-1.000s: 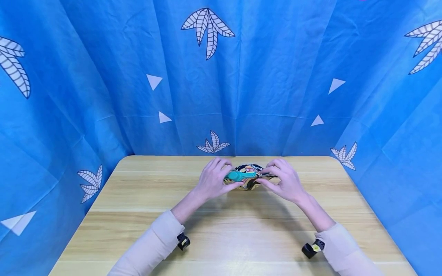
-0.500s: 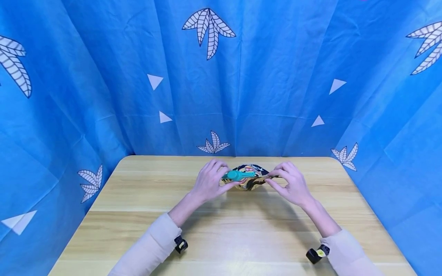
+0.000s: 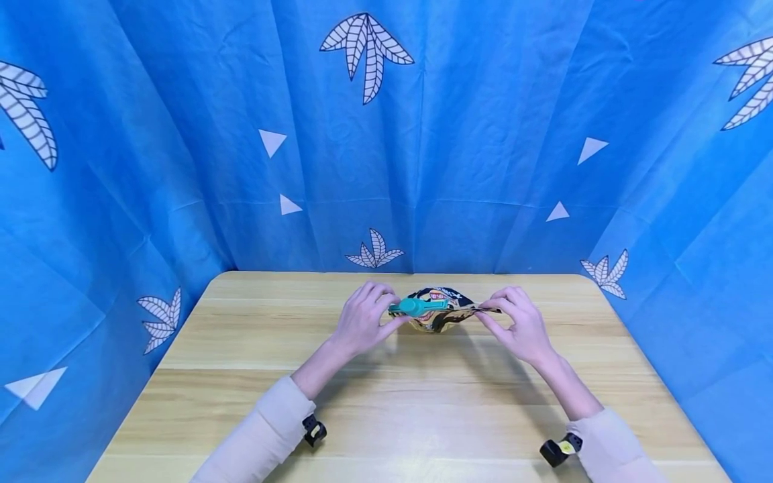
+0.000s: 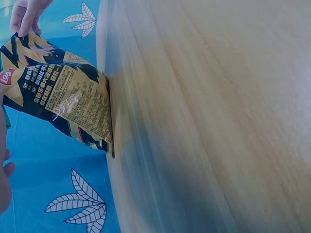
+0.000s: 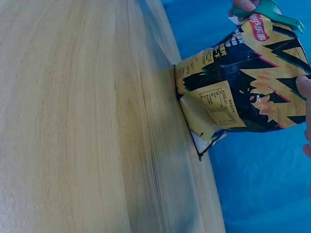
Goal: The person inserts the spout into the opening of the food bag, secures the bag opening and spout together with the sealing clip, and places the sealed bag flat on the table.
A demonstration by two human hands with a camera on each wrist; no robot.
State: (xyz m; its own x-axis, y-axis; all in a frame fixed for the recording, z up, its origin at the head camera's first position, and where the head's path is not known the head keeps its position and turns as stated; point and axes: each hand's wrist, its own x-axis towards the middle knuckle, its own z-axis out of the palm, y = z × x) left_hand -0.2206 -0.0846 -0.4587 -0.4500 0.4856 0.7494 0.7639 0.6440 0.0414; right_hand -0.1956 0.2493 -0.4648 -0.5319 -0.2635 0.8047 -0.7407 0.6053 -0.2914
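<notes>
A black and gold chip bag (image 3: 436,325) with a red label stands on the table near its far edge. Across the left part of its top edge sits a green bag clip (image 3: 417,306). My left hand (image 3: 364,316) pinches the bag's top at the left end, thumb and fingers close by the clip. At the other end my right hand (image 3: 518,320) pinches the flattened top edge, whose corner pokes out past the fingers. The left wrist view shows the bag's printed side (image 4: 73,94); in the right wrist view the clip (image 5: 268,13) lies along the top.
The light wood table (image 3: 386,416) has rounded far corners. A blue curtain (image 3: 477,134) with white leaf prints hangs right behind its far edge and along both sides. Black cameras are strapped at the left wrist (image 3: 314,431) and right wrist (image 3: 558,449).
My right hand has slid right along the bag's top edge, showing more of it. The left hand has shifted slightly left. The bag and clip stay nearly in place.
</notes>
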